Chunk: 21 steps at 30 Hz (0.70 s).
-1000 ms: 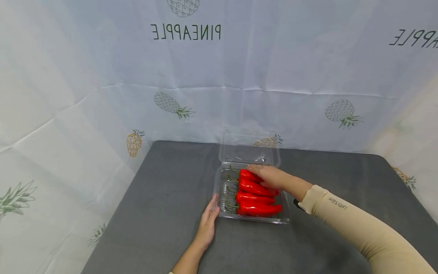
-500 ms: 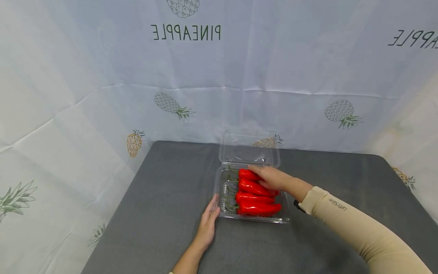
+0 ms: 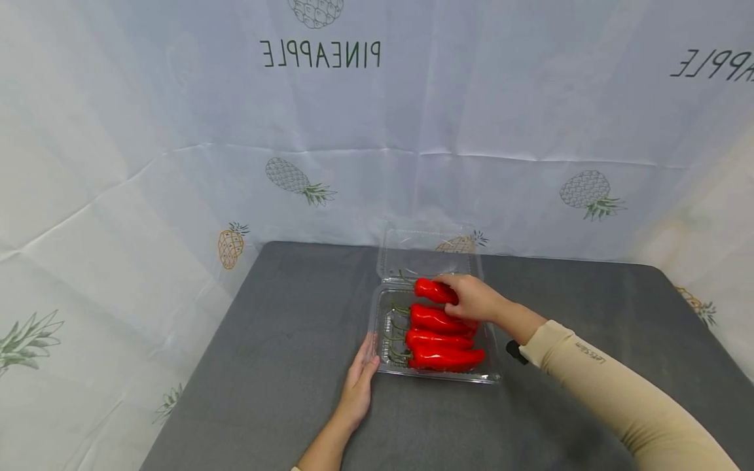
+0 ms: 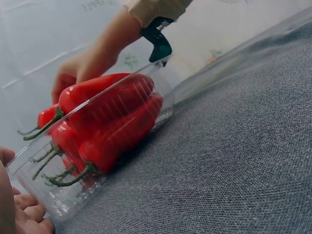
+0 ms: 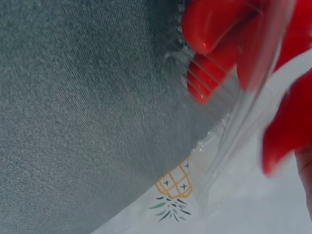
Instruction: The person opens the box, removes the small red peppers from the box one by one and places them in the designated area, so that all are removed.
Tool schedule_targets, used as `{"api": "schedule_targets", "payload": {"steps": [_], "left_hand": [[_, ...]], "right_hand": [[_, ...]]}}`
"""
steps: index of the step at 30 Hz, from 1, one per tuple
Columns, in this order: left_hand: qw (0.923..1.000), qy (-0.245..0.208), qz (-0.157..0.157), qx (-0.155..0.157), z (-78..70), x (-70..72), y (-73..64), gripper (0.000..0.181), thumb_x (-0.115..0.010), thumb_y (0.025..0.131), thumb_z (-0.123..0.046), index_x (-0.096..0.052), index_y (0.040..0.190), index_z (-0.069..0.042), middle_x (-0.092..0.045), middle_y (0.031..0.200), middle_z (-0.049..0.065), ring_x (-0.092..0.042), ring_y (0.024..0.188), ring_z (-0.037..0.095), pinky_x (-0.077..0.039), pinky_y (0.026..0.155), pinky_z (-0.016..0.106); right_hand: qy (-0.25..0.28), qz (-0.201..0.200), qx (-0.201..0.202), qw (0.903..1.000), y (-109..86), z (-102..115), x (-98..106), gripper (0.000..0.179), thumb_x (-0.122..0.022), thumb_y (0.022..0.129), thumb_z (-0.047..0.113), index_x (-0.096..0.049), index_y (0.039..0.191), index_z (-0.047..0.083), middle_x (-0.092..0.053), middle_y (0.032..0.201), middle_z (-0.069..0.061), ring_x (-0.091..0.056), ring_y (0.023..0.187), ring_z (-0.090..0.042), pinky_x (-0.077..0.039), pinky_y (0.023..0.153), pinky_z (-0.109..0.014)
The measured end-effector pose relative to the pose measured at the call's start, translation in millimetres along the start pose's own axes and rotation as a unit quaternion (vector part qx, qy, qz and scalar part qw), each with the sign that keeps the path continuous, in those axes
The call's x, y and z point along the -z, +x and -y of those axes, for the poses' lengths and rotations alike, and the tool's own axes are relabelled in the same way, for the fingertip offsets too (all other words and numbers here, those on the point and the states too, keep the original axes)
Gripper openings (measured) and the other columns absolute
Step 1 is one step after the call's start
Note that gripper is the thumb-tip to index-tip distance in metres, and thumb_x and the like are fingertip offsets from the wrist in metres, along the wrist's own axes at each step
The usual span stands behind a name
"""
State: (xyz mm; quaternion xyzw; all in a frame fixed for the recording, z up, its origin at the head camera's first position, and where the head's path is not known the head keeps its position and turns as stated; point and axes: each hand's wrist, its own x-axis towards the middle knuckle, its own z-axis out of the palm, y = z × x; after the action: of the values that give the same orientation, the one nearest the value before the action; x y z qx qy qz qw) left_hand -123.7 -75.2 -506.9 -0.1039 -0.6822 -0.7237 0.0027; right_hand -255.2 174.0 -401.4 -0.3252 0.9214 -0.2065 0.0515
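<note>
My right hand (image 3: 477, 297) grips a red pepper (image 3: 437, 291) by its body, above the back edge of a clear plastic container (image 3: 491, 356). In the right wrist view the held pepper (image 5: 287, 129) stands apart from the container wall (image 5: 243, 107). Several more red peppers (image 3: 442, 358) lie side by side in the container, green stems to the left. My left hand (image 3: 355, 386) holds the container's front left corner, thumb at the front and fingers along the side. Curled fingers (image 4: 31, 212) show beside the corner in the left wrist view.
The container's clear lid (image 3: 412, 258) stands open at the back, against a white curtain (image 3: 471, 118) printed with pineapples. Beneath is a dark grey tabletop (image 3: 283, 340). A black wrist mount (image 3: 516, 352) sits under the right sleeve.
My right hand has closed on the rearmost pepper and raised it from the row, up and slightly backward. The left hand and the container have stayed in place.
</note>
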Motion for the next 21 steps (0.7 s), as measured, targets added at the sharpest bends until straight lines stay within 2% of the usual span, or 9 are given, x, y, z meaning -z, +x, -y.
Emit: {"api": "schedule_targets", "payload": {"steps": [11, 16, 21], "left_hand": [[1.0000, 0.003, 0.002, 0.006, 1.6, 0.2, 0.4, 0.056, -0.037, 0.100, -0.014, -0.013, 0.145, 0.008, -0.018, 0.151, 0.027, -0.014, 0.139, 0.038, -0.021, 0.101, 0.001], [1.0000, 0.003, 0.002, 0.009, 2.2, 0.5, -0.2, 0.056, -0.038, 0.100, -0.015, -0.014, 0.146, 0.008, -0.018, 0.151, 0.026, -0.014, 0.139, 0.038, -0.021, 0.101, 0.001], [0.9999, -0.005, 0.000, 0.013, 2.2, -0.4, -0.3, 0.056, -0.038, 0.100, -0.014, -0.014, 0.146, 0.007, -0.018, 0.152, 0.026, -0.013, 0.139, 0.036, -0.022, 0.101, 0.001]], "right_hand": [[0.016, -0.027, -0.024, 0.9992, -5.8, -7, 5, 0.049, -0.060, 0.076, 0.009, -0.052, 0.124, 0.002, -0.062, 0.108, -0.012, -0.056, 0.083, -0.017, -0.051, 0.067, -0.030], [0.037, -0.043, -0.040, 0.9976, -11.4, -10, 10, 0.054, -0.062, 0.080, 0.011, -0.047, 0.131, 0.002, -0.059, 0.116, -0.015, -0.057, 0.085, -0.020, -0.052, 0.068, -0.032], [0.072, -0.057, -0.086, 0.9920, -17.5, -18, 14, 0.063, -0.066, 0.086, 0.025, -0.040, 0.140, 0.007, -0.060, 0.114, -0.017, -0.058, 0.084, -0.022, -0.052, 0.063, -0.029]]}}
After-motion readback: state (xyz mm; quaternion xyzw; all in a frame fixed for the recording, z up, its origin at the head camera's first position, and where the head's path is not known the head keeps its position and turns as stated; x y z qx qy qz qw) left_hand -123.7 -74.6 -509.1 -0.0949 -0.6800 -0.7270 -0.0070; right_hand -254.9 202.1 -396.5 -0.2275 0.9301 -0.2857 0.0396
